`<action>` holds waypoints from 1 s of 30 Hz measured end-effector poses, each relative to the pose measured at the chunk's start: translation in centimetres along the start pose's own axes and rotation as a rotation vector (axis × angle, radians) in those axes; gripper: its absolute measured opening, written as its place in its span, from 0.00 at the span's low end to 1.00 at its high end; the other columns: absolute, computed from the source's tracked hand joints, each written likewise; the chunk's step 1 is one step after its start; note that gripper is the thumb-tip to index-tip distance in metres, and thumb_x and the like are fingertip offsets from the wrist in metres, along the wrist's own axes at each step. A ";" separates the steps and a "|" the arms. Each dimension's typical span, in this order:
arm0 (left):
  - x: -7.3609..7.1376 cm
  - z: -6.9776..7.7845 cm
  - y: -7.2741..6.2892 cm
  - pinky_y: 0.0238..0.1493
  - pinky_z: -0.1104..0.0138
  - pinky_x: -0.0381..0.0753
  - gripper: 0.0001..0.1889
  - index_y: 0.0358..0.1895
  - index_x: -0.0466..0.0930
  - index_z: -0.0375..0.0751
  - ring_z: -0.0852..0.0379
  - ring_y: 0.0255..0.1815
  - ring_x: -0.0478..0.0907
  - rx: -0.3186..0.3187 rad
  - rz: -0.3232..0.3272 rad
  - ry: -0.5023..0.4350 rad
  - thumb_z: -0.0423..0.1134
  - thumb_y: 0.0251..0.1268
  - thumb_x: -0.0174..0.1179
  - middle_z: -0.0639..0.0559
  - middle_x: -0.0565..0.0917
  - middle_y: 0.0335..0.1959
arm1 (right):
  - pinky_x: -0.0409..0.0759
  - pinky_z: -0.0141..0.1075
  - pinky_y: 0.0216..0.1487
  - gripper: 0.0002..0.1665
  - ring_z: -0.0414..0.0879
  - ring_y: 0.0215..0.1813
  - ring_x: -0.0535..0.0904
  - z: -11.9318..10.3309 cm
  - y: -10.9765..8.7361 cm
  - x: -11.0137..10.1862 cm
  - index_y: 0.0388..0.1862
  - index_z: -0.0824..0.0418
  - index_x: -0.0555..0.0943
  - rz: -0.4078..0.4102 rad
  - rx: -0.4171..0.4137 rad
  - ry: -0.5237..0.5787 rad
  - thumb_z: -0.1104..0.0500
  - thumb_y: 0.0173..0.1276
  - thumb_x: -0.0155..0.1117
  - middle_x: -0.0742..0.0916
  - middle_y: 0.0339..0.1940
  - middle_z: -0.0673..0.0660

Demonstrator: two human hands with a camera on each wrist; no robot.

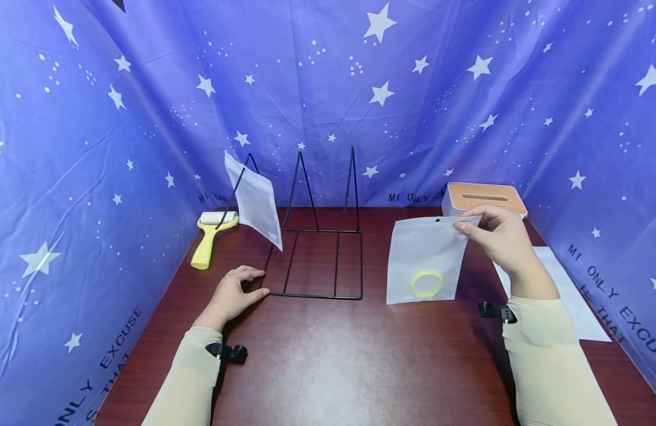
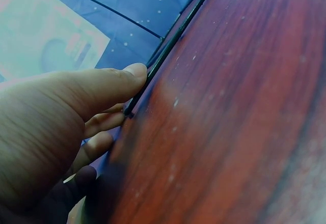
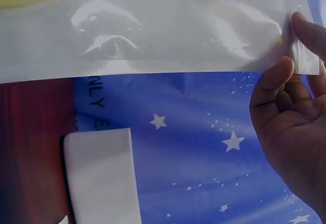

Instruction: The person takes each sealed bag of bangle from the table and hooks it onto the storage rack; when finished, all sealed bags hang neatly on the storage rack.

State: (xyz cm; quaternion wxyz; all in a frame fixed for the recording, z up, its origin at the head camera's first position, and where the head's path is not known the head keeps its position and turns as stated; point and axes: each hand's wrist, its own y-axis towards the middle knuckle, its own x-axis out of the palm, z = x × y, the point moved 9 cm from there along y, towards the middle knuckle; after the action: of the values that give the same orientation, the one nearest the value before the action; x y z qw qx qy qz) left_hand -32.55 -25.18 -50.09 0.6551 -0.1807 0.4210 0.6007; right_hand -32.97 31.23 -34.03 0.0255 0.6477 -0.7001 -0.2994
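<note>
Pinching the top right corner of a translucent bag with the right grip, right of centre in the head view; seeing a yellow ring through the lower part. Holding the near left corner of a black wire rack between thumb and fingers of the left grip, left of centre. Finding a second bag leaning at the rack's left upright. Noticing a yellow-handled roller further left, lying on the dark red surface. Spotting a wood-topped box just beyond the right grip, and a white sheet partly hidden by the right sleeve. Seeing starry blue cloth across the top and both sides of the frame.
</note>
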 end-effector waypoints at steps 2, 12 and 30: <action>0.0 0.0 0.0 0.59 0.51 0.76 0.24 0.58 0.88 0.45 0.50 0.56 0.79 0.005 0.005 0.001 0.45 0.58 0.80 0.53 0.86 0.54 | 0.68 0.33 0.26 0.10 0.38 0.24 0.72 -0.7 -0.1 0.1 0.45 0.72 0.86 -0.007 -0.013 0.025 0.71 0.66 0.74 0.83 0.22 0.49; -0.1 0.0 0.0 0.59 0.52 0.75 0.24 0.58 0.88 0.45 0.50 0.56 0.79 0.007 0.010 0.009 0.45 0.58 0.80 0.53 0.86 0.54 | 0.67 0.33 0.23 0.06 0.36 0.22 0.72 -2.8 -0.4 0.7 0.40 0.74 0.84 -0.035 -0.097 0.154 0.77 0.65 0.71 0.83 0.27 0.48; 0.0 -0.1 0.0 0.59 0.50 0.75 0.24 0.58 0.88 0.45 0.49 0.57 0.78 0.000 0.001 0.002 0.46 0.59 0.79 0.53 0.86 0.55 | 0.68 0.29 0.23 0.08 0.38 0.22 0.74 -5.8 -1.1 1.1 0.39 0.80 0.82 -0.036 -0.184 0.408 0.83 0.61 0.67 0.87 0.34 0.54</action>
State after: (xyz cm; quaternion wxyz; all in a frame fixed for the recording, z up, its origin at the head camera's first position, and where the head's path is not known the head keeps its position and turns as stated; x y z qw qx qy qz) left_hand -32.57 -25.22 -50.13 0.6545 -0.1811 0.4216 0.6008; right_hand -29.69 27.98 -30.18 0.2201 0.7023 -0.6384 -0.2253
